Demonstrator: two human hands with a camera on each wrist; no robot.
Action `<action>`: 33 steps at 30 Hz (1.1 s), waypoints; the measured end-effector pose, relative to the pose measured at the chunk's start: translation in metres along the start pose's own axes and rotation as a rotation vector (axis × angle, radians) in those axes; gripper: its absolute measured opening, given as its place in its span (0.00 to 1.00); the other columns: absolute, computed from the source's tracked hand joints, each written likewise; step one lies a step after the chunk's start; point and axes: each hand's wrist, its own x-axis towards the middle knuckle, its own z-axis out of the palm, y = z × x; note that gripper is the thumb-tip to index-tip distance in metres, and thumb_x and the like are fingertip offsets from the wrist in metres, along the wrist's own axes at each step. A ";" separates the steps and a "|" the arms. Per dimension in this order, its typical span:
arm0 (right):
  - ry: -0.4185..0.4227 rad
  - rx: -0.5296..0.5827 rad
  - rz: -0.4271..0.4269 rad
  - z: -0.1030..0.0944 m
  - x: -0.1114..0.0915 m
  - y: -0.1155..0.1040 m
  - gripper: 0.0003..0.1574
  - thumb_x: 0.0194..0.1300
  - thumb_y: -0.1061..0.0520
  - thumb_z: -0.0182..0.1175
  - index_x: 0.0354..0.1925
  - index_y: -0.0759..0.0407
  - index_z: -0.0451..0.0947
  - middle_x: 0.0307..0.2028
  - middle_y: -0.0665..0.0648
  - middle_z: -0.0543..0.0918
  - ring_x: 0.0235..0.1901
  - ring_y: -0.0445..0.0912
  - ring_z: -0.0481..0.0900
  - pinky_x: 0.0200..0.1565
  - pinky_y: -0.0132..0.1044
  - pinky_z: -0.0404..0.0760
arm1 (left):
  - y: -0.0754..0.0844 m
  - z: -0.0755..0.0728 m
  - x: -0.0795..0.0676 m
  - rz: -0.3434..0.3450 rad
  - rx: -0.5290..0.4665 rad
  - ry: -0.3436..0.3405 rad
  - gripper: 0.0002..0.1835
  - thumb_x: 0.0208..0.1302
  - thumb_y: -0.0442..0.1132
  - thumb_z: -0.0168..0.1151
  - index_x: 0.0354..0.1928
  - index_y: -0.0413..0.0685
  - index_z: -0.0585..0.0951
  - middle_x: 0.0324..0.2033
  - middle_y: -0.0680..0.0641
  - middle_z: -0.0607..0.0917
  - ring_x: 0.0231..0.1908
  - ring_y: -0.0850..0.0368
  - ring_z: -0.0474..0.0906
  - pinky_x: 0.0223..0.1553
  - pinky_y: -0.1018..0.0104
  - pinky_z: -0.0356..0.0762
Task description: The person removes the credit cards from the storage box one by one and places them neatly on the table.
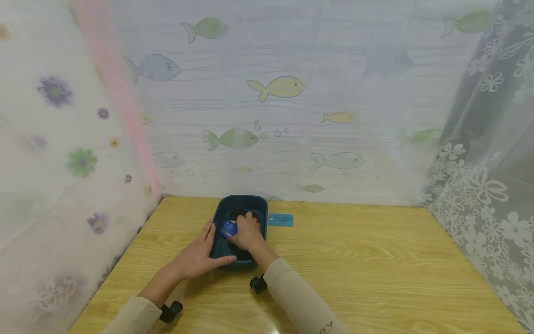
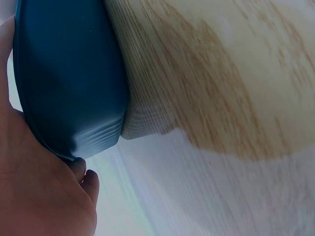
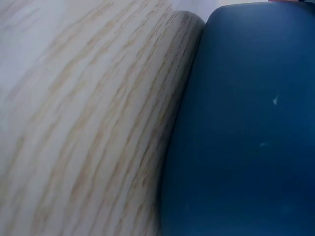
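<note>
A dark blue bin (image 1: 239,197) with rounded corners stands on the table. My left hand (image 1: 195,256) holds its near left corner, the fingers along the left side and the thumb over the near rim. In the left wrist view, bent fingertips touch the outside of the bin (image 2: 74,73). My right hand (image 1: 247,232) reaches down inside with bent fingers, beside a bright blue item (image 1: 228,228) with a bit of yellow. Its fingertips are hidden, so a firm hold cannot be made out. Something dark (image 1: 237,214) lies behind that hand. The right wrist view shows only the bin's outer wall (image 3: 241,123).
A blue card (image 1: 281,220) lies flat against the bin's right side. Wood-grain table (image 1: 359,264) stretches to the right. A curtain with fish (image 1: 285,87) hangs along the back edge, and flowered sheets close off both sides. Black wrist-worn pieces (image 1: 171,311) stick out below the sleeves.
</note>
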 end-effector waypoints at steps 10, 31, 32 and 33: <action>0.001 0.065 0.092 -0.003 -0.004 0.001 0.44 0.55 0.40 0.78 0.57 0.69 0.78 0.56 0.69 0.73 0.52 0.59 0.77 0.56 0.52 0.80 | 0.002 0.003 0.001 0.012 0.001 0.006 0.69 0.59 0.79 0.57 0.81 0.37 0.39 0.81 0.38 0.34 0.75 0.30 0.55 0.67 0.33 0.63; 0.019 0.234 -0.064 -0.005 -0.005 0.002 0.27 0.62 0.66 0.68 0.60 0.57 0.80 0.55 0.63 0.74 0.44 0.53 0.78 0.50 0.49 0.81 | 0.001 0.001 0.000 -0.012 0.007 0.003 0.68 0.59 0.79 0.56 0.81 0.37 0.39 0.81 0.38 0.35 0.73 0.30 0.59 0.66 0.35 0.67; 0.023 0.251 -0.060 -0.004 -0.005 0.002 0.28 0.62 0.67 0.66 0.61 0.57 0.80 0.56 0.63 0.73 0.43 0.53 0.78 0.49 0.49 0.81 | 0.000 0.001 0.000 -0.013 0.005 0.003 0.68 0.59 0.79 0.56 0.81 0.37 0.39 0.81 0.38 0.35 0.73 0.29 0.59 0.65 0.35 0.67; 0.029 0.268 -0.059 -0.004 -0.005 0.002 0.28 0.62 0.68 0.65 0.61 0.56 0.80 0.56 0.64 0.72 0.42 0.53 0.77 0.48 0.49 0.80 | 0.000 0.001 0.000 -0.012 0.004 0.003 0.68 0.60 0.79 0.56 0.81 0.37 0.39 0.81 0.38 0.35 0.73 0.29 0.60 0.65 0.35 0.67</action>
